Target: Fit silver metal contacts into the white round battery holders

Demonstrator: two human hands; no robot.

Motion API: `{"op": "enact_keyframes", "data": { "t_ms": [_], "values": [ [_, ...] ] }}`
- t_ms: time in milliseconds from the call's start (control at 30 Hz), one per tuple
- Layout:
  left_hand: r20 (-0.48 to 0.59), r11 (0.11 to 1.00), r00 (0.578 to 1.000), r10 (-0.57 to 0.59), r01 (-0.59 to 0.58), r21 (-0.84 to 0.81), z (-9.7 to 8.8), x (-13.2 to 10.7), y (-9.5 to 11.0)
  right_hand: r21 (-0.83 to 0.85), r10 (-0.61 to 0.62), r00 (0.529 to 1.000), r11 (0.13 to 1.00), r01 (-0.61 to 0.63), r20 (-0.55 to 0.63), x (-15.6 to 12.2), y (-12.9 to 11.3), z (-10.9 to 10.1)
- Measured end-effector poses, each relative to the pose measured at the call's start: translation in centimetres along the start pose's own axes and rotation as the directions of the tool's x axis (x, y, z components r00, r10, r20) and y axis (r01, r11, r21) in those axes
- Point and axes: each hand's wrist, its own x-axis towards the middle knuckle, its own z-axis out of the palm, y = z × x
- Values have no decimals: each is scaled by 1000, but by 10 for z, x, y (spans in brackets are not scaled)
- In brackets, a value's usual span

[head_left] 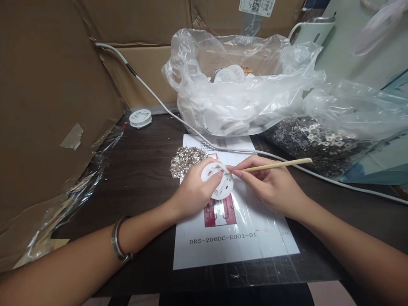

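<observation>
My left hand (197, 187) grips a round white plastic disc (223, 189) with small slots, its thumb lying across the face. A few small metal bits seem to sit in the slots near the upper edge. In my right hand (267, 180) is a thin wooden stick (280, 164), pinched between thumb and fingers. The stick's tip meets the right side of the disc, partly hidden by the fingertips. Just behind my left hand lies a pile of small metal clips (188, 160). Beneath both hands is a printed sheet (236, 250) under clear film.
A clear plastic bag (242, 102) of white discs stands at the back. To its right is a bag of metal pieces (315, 136). A white cable (153, 91) crosses the table. White discs (140, 118) are stacked at the left, near a cardboard wall (47, 85).
</observation>
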Motion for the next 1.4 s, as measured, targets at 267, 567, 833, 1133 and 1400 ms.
{"op": "enact_keyframes", "data": {
  "t_ms": [267,567,833,1133,1400],
  "values": [
    [25,998,998,-56,57,-21,1,-1,1,-116,-37,999,993,36,-6,-2,6,6],
    [15,996,997,-70,71,-61,2,-1,0,-85,-26,998,996,22,-51,-2,5,7],
    [37,990,996,-86,89,-105,2,-3,0,-160,-130,990,980,120,-58,-5,2,11],
    [22,984,995,-96,98,-150,3,-6,-1,36,-28,983,999,36,-183,-5,-6,4],
    [355,917,925,-132,251,-311,-3,-9,0,109,77,967,993,-52,-244,3,-2,1]
  ]
}}
